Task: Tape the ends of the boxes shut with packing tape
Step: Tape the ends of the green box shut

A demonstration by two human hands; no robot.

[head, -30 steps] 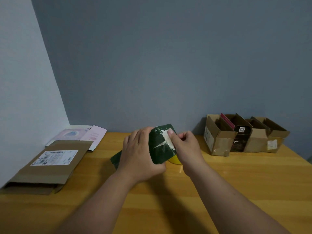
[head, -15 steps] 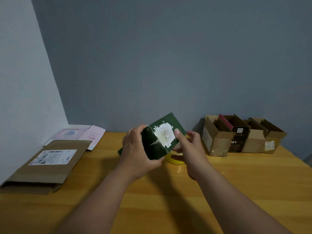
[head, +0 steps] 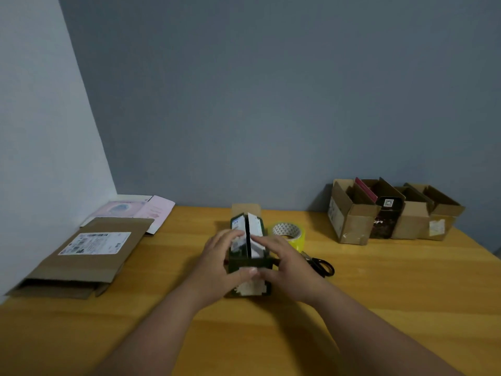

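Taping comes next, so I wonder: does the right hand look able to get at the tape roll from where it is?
Probably yes. The tape roll stands on the table just beyond the right hand, with nothing between them; the scissors lie off to the side. But that hand now holds the green box and must let go first.

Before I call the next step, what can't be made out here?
- Green box, head view: the near end sits under the left hand and right hand; flap state there unclear.
- Scissors: blades hidden behind the right hand.
- Flat carton label: print too small.
- Open boxes: contents dark.
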